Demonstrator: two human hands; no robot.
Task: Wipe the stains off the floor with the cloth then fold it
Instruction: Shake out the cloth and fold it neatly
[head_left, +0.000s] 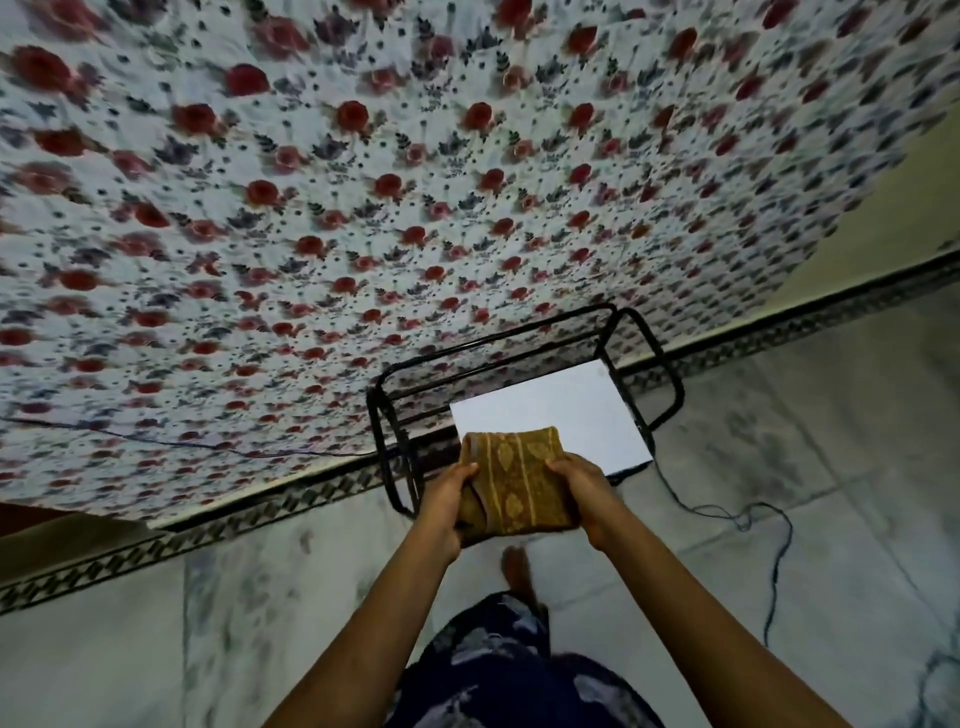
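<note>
A folded brown cloth (514, 480) with yellow stripes and leaf patterns is held in front of me above the floor. My left hand (441, 501) grips its left edge, fingers wrapped over the fold. My right hand (584, 491) grips the right edge. The cloth sits in a compact rectangle between both hands, just in front of a small stool. The marble floor (779, 493) below looks pale with grey veining.
A black metal-framed stool (644, 415) with a white top stands straight ahead by the wall. A floral sheet (363, 208) hangs over the wall. A dark cable (748, 519) trails over the floor at right. My foot (517, 571) and patterned garment show below.
</note>
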